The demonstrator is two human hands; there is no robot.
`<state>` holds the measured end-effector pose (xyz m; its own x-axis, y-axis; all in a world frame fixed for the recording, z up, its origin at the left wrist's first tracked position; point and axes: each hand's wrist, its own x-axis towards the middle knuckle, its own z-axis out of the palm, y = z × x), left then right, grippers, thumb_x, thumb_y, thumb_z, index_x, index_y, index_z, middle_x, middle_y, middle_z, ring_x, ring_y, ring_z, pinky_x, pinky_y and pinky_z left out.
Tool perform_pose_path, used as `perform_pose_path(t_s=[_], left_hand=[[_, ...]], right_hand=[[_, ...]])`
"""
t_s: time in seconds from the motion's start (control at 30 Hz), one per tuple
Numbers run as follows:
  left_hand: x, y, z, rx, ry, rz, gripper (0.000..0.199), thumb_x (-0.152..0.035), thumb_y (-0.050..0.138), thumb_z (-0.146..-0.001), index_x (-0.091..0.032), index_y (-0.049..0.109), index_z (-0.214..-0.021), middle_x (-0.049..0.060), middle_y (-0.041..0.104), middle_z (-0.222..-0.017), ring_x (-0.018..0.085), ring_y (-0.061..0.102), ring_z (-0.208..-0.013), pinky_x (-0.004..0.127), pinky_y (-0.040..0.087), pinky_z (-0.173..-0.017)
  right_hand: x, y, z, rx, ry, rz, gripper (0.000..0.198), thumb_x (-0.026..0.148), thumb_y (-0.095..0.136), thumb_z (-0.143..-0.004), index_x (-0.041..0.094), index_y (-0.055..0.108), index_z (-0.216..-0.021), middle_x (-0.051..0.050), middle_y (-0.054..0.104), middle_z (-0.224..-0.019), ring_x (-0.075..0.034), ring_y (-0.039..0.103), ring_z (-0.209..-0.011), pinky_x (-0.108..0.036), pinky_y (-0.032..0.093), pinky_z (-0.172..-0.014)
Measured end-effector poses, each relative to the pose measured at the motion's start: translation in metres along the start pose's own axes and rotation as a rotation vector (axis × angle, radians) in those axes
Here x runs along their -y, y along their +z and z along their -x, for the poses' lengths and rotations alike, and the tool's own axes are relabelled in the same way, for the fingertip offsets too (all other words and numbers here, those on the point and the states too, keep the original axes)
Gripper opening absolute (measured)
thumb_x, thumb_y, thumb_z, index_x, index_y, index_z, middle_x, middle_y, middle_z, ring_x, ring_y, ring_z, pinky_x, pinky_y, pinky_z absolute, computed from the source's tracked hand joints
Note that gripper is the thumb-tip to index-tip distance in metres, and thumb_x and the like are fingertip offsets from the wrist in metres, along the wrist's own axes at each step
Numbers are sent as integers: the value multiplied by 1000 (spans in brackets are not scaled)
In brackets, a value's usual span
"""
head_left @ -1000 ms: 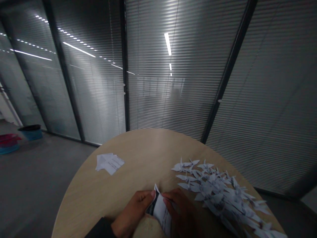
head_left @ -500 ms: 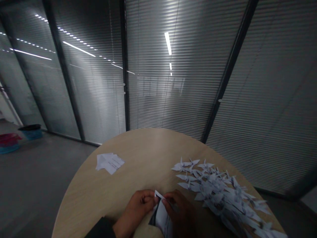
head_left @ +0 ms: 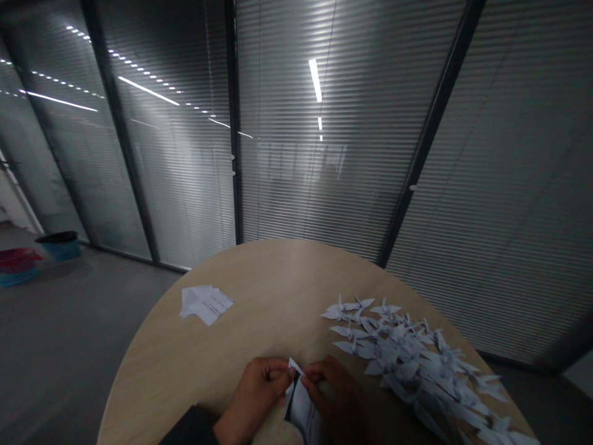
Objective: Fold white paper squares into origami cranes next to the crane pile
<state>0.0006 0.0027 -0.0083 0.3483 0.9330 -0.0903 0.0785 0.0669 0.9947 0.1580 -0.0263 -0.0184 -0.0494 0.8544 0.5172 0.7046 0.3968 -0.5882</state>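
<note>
Over the table point(head_left: 278, 284), folded paper point(head_left: 303, 409) is finger-pinched near its tip by the left hand point(head_left: 257, 389) and—partly shadowed—apparently the right hand point(head_left: 337, 390), presumably for steadiness; paper cranes point(head_left: 405, 371) are grouped aside.

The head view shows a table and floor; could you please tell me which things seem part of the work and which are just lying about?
Likely part of the work:
half-folded sheet, held in left hand and right hand
flat paper pieces
paper cranes
round table

Apparently just standing about:
dark-rimmed blue container
red-and-blue container
</note>
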Motion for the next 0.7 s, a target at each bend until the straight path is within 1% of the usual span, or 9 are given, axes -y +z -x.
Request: perform_pose_path(t_s=[0.1, 0.2, 0.3, 0.43, 0.53, 0.57, 0.63, 0.7], left_hand=[[-3, -1, -1, -38, -6, 4, 45, -59, 61, -62, -15, 58, -53, -7, 36, -43, 8, 27, -42, 23, 19, -44], [-6, -3, 0, -74, -2, 58, 47, -61, 63, -60, -14, 59, -54, -6, 40, -43, 8, 31, -42, 23, 21, -45], [-6, -4, 2, -99, 11, 135, 47, -60, 64, -62, -13, 63, -59, -5, 44, -47, 9, 34, -45, 23, 23, -47], [-3, -4, 2, -75, 5, 217, 43, -55, 69, -61, -13, 69, -71, -3, 50, -52, 9, 38, -48, 23, 27, -49], [-1, -4, -1, -12, 0, 251, 49, -53, 75, -56, -13, 69, -84, -4, 52, -54, 9, 39, -48, 22, 28, -50], [-1, -4, -2, 11, 4, 253, 52, -54, 76, -55, -13, 69, -86, -3, 52, -56, 9, 40, -49, 22, 29, -50], [-3, -4, -2, 31, 27, 212, 53, -57, 74, -54, -13, 68, -82, -4, 51, -55, 9, 40, -49, 22, 30, -50], [-6, -4, -1, 13, 58, 121, 49, -58, 72, -56, -13, 67, -73, -5, 47, -52, 9, 37, -48, 22, 29, -48]], right_hand=[[0, 0, 0, 42, -35, -48, 12, 17, 52, -82, 25, 60, -78, -1, 63, -77, -15, 62, -73, -23, 50, -68], [-1, -1, -1, 81, -79, -108, 18, 14, 47, -85, 24, 61, -82, -1, 63, -80, -14, 62, -76, -23, 50, -72], [-2, -2, -1, 98, -68, -128, 18, 15, 48, -85, 24, 63, -83, -1, 65, -81, -15, 63, -76, -23, 50, -72], [-1, -6, -3, 115, 49, -134, 15, 20, 51, -82, 23, 66, -81, -2, 69, -81, -16, 65, -78, -24, 50, -73], [1, -7, -6, 110, 123, -161, 15, 23, 53, -80, 24, 67, -77, -2, 70, -80, -18, 65, -78, -26, 50, -74], [1, -7, -6, 109, 154, -171, 14, 24, 54, -78, 24, 68, -76, -3, 70, -80, -18, 65, -78, -26, 50, -74], [1, -7, -7, 94, 245, -184, 13, 24, 56, -75, 23, 69, -78, -3, 71, -81, -20, 65, -80, -28, 49, -76], [-1, -5, -8, 64, 346, -192, 18, 26, 59, -71, 23, 68, -86, -4, 71, -83, -21, 65, -79, -30, 50, -74]])
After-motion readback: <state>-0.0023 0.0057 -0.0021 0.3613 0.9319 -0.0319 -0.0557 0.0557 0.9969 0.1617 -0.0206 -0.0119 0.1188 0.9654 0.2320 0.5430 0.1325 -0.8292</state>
